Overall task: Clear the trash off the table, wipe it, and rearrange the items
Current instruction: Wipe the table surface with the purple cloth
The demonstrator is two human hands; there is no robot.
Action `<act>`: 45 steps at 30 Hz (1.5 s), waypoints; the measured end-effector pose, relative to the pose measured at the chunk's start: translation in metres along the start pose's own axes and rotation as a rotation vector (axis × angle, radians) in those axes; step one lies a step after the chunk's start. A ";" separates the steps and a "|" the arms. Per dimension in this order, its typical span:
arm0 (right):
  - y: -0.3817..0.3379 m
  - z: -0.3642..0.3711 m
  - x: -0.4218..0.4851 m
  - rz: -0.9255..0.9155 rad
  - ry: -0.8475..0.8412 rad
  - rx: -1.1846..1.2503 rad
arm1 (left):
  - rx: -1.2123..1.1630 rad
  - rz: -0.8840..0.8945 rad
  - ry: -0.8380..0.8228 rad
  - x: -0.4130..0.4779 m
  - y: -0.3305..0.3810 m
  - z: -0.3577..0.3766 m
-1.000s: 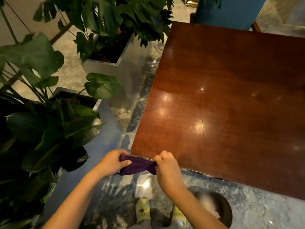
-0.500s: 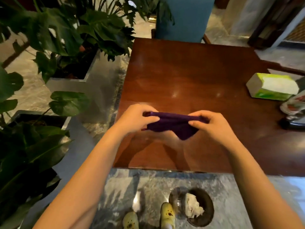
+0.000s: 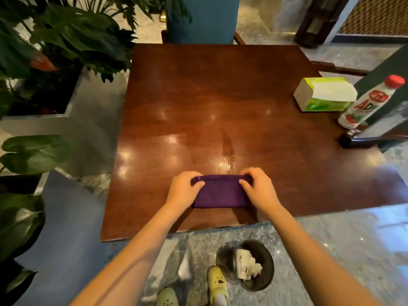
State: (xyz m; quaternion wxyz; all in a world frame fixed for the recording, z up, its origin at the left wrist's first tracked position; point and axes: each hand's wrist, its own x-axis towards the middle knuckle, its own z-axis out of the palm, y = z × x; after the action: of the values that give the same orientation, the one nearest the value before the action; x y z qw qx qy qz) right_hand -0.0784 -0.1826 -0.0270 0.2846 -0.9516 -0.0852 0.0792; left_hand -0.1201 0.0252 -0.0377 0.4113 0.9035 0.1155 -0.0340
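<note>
Down flat now on the glossy dark-brown wooden table, near its front edge: folded purple cloth, held in mid-air half a second back; pinched at its two far corners by left hand and right hand. Reads as folding finished and wiping about to start, trash seemingly gone into the round dark floor bin. Count: one cloth, two hands, one green-and-white tissue pack, one red-capped white bottle, one bin.
</note>
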 end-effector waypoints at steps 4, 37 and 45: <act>-0.013 0.027 0.007 -0.525 -0.148 -0.410 | 0.112 0.045 0.016 0.009 -0.019 0.005; 0.009 0.048 0.095 -0.635 -0.173 -0.542 | 0.788 0.161 0.050 0.045 -0.072 0.008; 0.039 0.037 0.033 -0.690 -0.241 -0.589 | 0.763 0.143 0.014 0.047 -0.070 0.007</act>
State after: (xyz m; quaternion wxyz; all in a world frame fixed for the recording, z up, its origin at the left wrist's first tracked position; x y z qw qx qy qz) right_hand -0.0496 -0.1884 -0.0828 0.0003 -0.8920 -0.4478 0.0622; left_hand -0.0910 0.0727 -0.1012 0.0464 0.9975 0.0343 -0.0395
